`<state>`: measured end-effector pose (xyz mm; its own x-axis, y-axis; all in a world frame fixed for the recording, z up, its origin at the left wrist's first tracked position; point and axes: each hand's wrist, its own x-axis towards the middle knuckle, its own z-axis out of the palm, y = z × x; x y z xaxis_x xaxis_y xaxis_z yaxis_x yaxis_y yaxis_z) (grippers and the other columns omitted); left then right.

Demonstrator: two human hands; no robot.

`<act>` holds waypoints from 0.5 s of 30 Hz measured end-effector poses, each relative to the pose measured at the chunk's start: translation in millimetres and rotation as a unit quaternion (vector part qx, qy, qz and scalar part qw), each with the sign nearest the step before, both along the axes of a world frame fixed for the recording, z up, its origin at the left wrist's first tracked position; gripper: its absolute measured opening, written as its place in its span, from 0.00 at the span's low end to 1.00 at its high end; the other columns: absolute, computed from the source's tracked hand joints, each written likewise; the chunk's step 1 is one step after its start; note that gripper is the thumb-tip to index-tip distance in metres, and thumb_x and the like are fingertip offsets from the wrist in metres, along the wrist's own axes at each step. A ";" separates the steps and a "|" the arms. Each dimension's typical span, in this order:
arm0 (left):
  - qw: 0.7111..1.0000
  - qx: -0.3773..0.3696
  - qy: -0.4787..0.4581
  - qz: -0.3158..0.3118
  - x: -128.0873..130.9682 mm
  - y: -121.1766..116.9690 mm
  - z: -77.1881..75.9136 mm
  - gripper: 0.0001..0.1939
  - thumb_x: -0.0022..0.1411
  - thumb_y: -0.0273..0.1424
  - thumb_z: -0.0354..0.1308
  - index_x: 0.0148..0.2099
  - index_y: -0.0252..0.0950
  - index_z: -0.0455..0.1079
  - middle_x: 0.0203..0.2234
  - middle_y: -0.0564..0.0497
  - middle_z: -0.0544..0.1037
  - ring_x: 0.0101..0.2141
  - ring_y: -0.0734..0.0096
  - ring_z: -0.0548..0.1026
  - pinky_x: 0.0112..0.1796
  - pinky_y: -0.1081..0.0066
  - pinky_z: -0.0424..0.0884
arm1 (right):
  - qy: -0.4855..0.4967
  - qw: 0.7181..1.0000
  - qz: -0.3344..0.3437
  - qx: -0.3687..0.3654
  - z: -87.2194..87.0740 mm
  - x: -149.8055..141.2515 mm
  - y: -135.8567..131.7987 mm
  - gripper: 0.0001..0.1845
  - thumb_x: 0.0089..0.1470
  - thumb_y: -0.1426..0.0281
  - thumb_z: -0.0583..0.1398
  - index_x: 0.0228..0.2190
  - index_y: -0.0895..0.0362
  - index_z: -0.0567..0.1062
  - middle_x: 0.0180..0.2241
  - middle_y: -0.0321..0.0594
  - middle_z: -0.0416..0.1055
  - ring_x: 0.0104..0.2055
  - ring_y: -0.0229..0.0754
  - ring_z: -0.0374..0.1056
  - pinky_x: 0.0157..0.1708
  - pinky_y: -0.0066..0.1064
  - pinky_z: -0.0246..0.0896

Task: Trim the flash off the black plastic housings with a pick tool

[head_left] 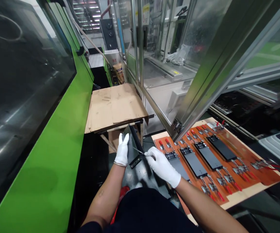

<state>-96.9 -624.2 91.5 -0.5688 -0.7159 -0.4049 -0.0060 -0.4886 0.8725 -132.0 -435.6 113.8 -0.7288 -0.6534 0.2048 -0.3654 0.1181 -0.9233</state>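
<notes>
My left hand (pixel 122 150), in a white glove, grips a flat black plastic part (pixel 133 145) that stands tilted on its edge. My right hand (pixel 160 165), also gloved, pinches a thin metal blade tool (pixel 139 151) whose tip touches that part's edge. Just right of my right hand lies an orange fixture board (pixel 258 171) on a pale wooden sheet. Several black plates (pixel 192 163) sit on it, held by metal toggle clamps (pixel 217 185) with red handles. My right wrist passes over the board's near corner.
A green machine housing (pixel 45 129) with a dark glass panel runs along the left. Flattened cardboard (pixel 115 106) lies on a stand ahead. An aluminium-framed glass door (pixel 215 64) swings open above the board, close to its far edge.
</notes>
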 end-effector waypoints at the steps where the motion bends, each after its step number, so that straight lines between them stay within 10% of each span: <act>1: 1.000 -0.005 -0.003 0.009 -0.6 1.9 4.0 0.41 0.59 0.39 0.70 0.71 0.42 0.60 0.69 0.41 0.63 0.69 0.53 0.60 0.66 0.62 0.59 | 0.001 1.000 -0.010 -0.003 -0.9 1.0 -0.9 0.10 0.56 0.70 0.53 0.23 0.52 0.63 0.28 0.36 0.66 0.32 0.42 0.65 0.39 0.35 0.65; 9: 0.996 -0.030 0.016 0.077 -4.0 9.5 15.2 0.43 0.63 0.37 0.67 0.74 0.44 0.53 0.67 0.46 0.68 0.61 0.62 0.72 0.60 0.67 0.68 | -0.086 0.993 -0.060 -0.058 -5.9 10.4 -14.1 0.10 0.53 0.64 0.57 0.23 0.52 0.68 0.27 0.37 0.69 0.32 0.43 0.68 0.37 0.35 0.66; 15: 0.991 0.069 0.102 0.051 10.3 -6.2 -6.2 0.45 0.60 0.41 0.70 0.74 0.51 0.53 0.65 0.48 0.71 0.50 0.66 0.79 0.43 0.74 0.77 | -0.131 0.985 -0.108 -0.031 -13.7 5.5 -16.2 0.06 0.49 0.66 0.58 0.28 0.53 0.74 0.29 0.39 0.76 0.36 0.46 0.72 0.39 0.37 0.69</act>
